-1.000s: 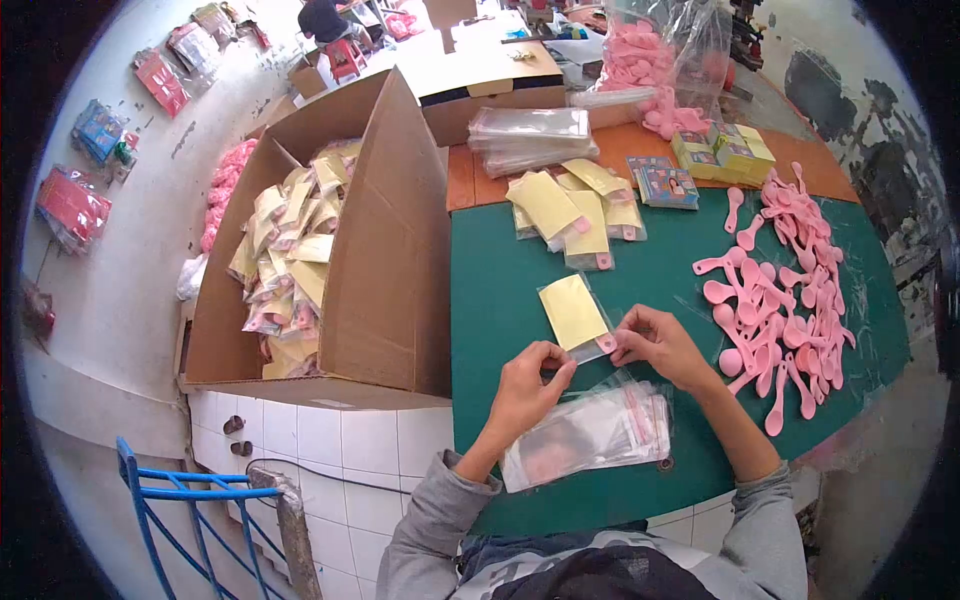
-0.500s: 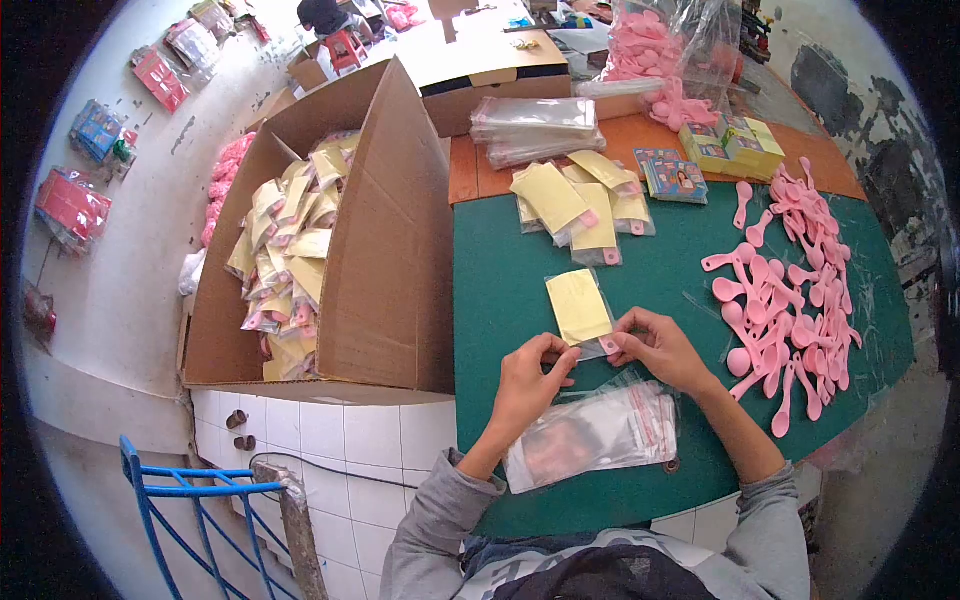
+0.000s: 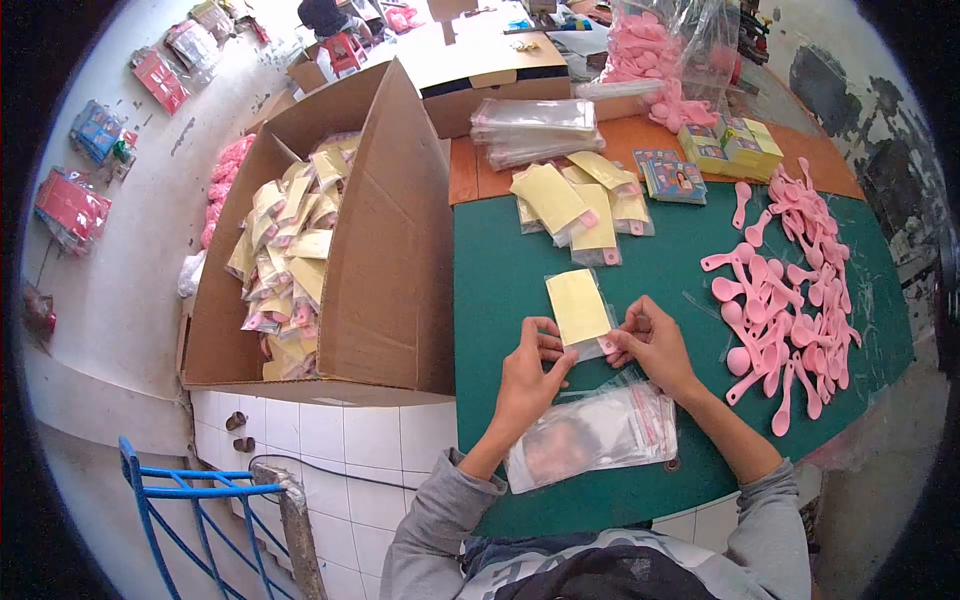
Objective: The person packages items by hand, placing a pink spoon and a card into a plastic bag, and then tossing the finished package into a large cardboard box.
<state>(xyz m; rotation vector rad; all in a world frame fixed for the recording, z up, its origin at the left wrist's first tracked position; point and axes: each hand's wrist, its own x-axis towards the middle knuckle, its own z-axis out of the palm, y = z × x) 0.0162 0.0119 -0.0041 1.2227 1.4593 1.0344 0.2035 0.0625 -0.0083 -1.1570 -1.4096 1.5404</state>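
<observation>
Both hands pinch the near end of a small clear packet (image 3: 579, 310) with a yellow card inside, left hand (image 3: 530, 372) and right hand (image 3: 650, 345) either side, flat on the green desk (image 3: 500, 270).

Packet (image 3: 578, 307) bottom edge behind fingers (image 3: 545, 340)

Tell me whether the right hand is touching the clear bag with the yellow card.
Touching: the head view shows the right hand pinching the bottom edge of the clear bag with the yellow card.
</observation>
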